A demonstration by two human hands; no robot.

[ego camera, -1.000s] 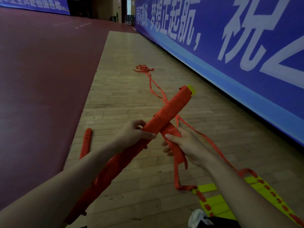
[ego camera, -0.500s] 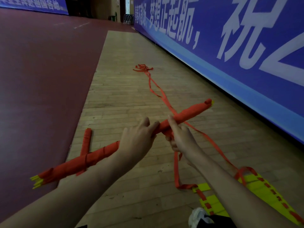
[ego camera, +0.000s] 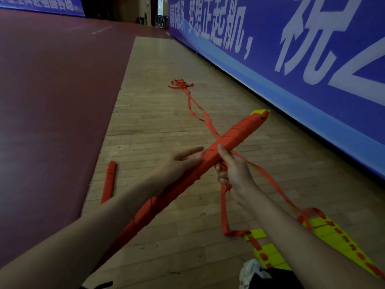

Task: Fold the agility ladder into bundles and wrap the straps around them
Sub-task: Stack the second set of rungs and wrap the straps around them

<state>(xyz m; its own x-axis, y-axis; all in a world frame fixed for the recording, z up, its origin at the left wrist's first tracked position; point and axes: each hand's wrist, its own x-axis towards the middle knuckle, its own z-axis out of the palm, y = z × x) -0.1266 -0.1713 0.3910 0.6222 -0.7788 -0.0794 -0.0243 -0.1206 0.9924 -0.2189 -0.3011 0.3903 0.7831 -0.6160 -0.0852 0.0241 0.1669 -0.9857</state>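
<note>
Head view: left hand [ego camera: 177,163] flat-fingered against long bundle [ego camera: 235,134], right hand [ego camera: 233,170] clenched on loose strap [ego camera: 224,207] just beneath. Held aloft over wooden floor [ego camera: 156,122], slanting upward. Could unravel if strap tension drops, or snag on trailing tangle. Tightly wound orange, yellow peeking at far tip.

Left hand [ego camera: 183,161] motion-blurred; bundle [ego camera: 235,134] lower end behind forearm; strap [ego camera: 224,205] vanishes in right hand [ego camera: 235,174] (ladder [ego camera: 270,254] cut off btm-right).

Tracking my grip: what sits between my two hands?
The long red strap-wrapped ladder bundle crosses between the left hand and right hand, per the head view.
</note>
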